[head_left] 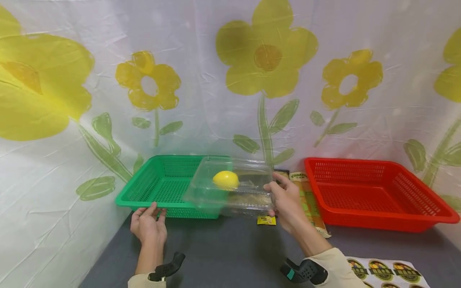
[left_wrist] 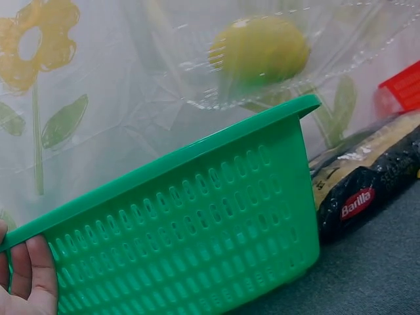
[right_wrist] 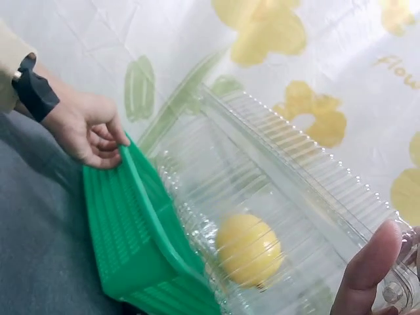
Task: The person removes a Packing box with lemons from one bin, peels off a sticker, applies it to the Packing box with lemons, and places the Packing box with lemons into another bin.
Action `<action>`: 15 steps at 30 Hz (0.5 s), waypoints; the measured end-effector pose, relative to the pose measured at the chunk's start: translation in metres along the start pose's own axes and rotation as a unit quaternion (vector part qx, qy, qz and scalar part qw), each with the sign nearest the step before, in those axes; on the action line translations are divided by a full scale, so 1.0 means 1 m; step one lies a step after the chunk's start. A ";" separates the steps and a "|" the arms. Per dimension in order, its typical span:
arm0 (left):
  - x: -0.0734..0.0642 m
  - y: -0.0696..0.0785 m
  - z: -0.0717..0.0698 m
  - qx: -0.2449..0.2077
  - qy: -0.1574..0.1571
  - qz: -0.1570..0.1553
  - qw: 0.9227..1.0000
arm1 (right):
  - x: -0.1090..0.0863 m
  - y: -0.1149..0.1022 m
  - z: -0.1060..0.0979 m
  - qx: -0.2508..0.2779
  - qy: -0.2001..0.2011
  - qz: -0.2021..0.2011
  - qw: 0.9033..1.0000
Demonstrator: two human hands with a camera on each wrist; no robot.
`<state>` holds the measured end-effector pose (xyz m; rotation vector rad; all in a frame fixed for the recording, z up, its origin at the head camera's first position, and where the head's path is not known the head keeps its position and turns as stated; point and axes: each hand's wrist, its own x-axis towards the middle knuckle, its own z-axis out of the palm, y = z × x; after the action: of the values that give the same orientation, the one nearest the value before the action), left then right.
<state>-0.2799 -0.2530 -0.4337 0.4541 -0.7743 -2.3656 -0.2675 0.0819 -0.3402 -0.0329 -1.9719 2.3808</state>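
My right hand (head_left: pixel 286 202) grips the right end of a clear plastic clamshell box (head_left: pixel 252 166), its thumb pressed on the box in the right wrist view. A yellow lemon (head_left: pixel 226 179) lies inside, seen through the plastic. The box is held up over the right part of a green perforated basket (head_left: pixel 173 162), slightly tilted. At the basket's front left, my left hand (head_left: pixel 149 226) pinches the rim (left_wrist: pixel 147 174), fingers curled against it. The box partly covers the basket's right side.
A red basket (head_left: pixel 374 220) stands on the right. Between the baskets lie a Barilla packet (left_wrist: pixel 357 203) and a long colourful packet (head_left: pixel 317 216). A small yellow sachet (head_left: pixel 266 220) lies nearer, and a sticker sheet (head_left: pixel 389 272) is at the table's front right. Behind hangs a flowered sheet (head_left: pixel 201 128).
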 end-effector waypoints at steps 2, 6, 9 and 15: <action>0.000 0.000 0.001 -0.001 0.000 -0.001 1.000 | -0.004 -0.001 -0.005 -0.002 0.001 -0.001 1.000; 0.000 -0.001 0.001 0.000 -0.001 -0.002 1.000 | -0.014 -0.003 -0.017 -0.004 0.006 0.001 1.000; 0.000 -0.001 0.000 0.002 0.000 -0.004 1.000 | -0.022 -0.004 -0.027 -0.011 0.008 0.010 1.000; -0.001 0.000 0.000 -0.001 -0.001 -0.004 1.000 | -0.037 -0.002 -0.043 -0.030 0.013 0.021 0.999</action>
<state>-0.2790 -0.2523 -0.4339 0.4538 -0.7730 -2.3739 -0.2280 0.1226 -0.3464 -0.1069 -2.0511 2.3326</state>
